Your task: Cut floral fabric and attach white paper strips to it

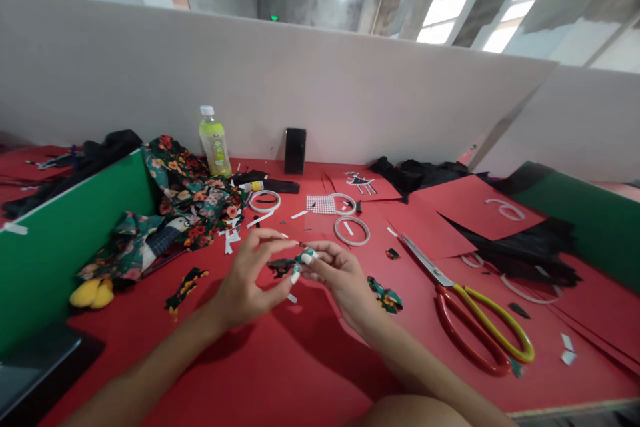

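Note:
Just above the red tabletop, my hands meet over a small green floral fabric scrap (299,257) with white on it. My right hand (340,273) is closed and pinches the scrap between thumb and fingers. From the other side, my left hand (250,283) is curved round it, thumb at its lower end and index fingertip near its top. Behind the hands lies a dark floral scrap (281,268), partly hidden. More cut floral pieces lie to the left (185,290) and right (386,295) of the hands.
Large scissors (440,277) with red and yellow handles lie at right. Tape rolls (352,231), a sheet of white beads (320,204) and paper strips lie beyond my hands. Floral cloth (200,200), a drink bottle (214,140) and a phone (295,151) stand toward the partition (250,73).

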`<action>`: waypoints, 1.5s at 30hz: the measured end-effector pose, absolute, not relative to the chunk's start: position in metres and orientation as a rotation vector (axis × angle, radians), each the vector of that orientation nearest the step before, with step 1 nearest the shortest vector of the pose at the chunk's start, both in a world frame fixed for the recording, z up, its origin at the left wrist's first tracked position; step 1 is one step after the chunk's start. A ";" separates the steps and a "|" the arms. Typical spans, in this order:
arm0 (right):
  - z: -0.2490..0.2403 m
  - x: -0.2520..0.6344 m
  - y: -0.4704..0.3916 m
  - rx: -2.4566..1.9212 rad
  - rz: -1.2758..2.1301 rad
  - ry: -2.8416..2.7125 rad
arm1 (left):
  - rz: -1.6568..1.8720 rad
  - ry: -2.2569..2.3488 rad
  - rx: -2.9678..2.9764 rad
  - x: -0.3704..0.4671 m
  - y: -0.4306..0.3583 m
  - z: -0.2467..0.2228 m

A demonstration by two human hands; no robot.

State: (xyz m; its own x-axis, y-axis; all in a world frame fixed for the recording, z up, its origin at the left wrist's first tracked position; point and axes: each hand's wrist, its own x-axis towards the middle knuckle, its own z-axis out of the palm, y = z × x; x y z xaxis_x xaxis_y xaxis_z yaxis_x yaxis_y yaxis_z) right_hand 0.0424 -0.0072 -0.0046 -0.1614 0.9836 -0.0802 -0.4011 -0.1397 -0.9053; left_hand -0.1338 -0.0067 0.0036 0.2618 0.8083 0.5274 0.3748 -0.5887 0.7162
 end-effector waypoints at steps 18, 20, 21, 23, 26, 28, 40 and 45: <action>-0.011 0.043 -0.008 -0.922 1.421 -1.433 | 0.902 0.674 1.336 -0.136 0.000 -0.002; -0.011 0.044 -0.007 -0.926 1.413 -1.452 | 0.847 0.664 1.317 -0.137 0.000 -0.001; -0.011 0.044 -0.007 -0.925 1.412 -1.456 | 0.813 0.663 1.316 -0.138 0.001 -0.001; -0.012 0.045 -0.006 -0.921 1.415 -1.459 | 0.758 0.671 1.327 -0.140 0.003 0.000; -0.013 0.046 -0.005 -0.929 1.417 -1.463 | 0.736 0.696 1.384 -0.144 0.007 -0.004; -0.013 0.046 -0.005 -0.939 1.418 -1.459 | 0.739 0.692 1.430 -0.145 0.009 -0.007; 0.000 0.049 -0.005 -0.872 1.719 -1.179 | 0.843 0.601 1.385 -0.142 0.011 -0.004; -0.008 0.045 -0.004 -0.811 2.015 -0.968 | 0.759 0.621 1.437 -0.142 0.009 -0.004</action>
State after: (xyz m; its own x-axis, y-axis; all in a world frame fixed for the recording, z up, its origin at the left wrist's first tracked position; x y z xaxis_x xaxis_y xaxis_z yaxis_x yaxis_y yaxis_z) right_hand 0.0453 -0.0044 -0.0085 -0.5218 0.8252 -0.2163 -0.3467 -0.4369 -0.8300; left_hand -0.1420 0.0093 -0.0042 0.6291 0.7743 0.0693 -0.0858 -0.0195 0.9961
